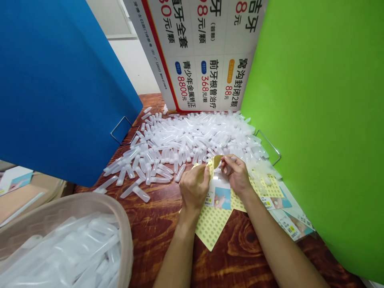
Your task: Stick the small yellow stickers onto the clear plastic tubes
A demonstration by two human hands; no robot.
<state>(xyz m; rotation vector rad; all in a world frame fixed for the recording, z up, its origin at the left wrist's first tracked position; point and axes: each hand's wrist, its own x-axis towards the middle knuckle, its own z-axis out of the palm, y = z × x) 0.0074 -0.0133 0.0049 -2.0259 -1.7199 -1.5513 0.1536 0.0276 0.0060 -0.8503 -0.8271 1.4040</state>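
My left hand is closed on a yellow sticker sheet, thumb on top, with the sheet's darker tan side curling over at the upper edge. At that curled edge, my right hand has thumb and index finger pinched together; the other fingers are bent, and whatever lies inside them is hard to make out. Beneath the hands lie a yellow sheet with rows of small round dots and a clear packet with a blue picture label. Beyond them spreads a heap of translucent plastic tubes.
A translucent tub of similar tubes stands front left. More dotted sheets and labelled packets lie at the right. A blue panel, a printed price board and a green panel surround the wooden table.
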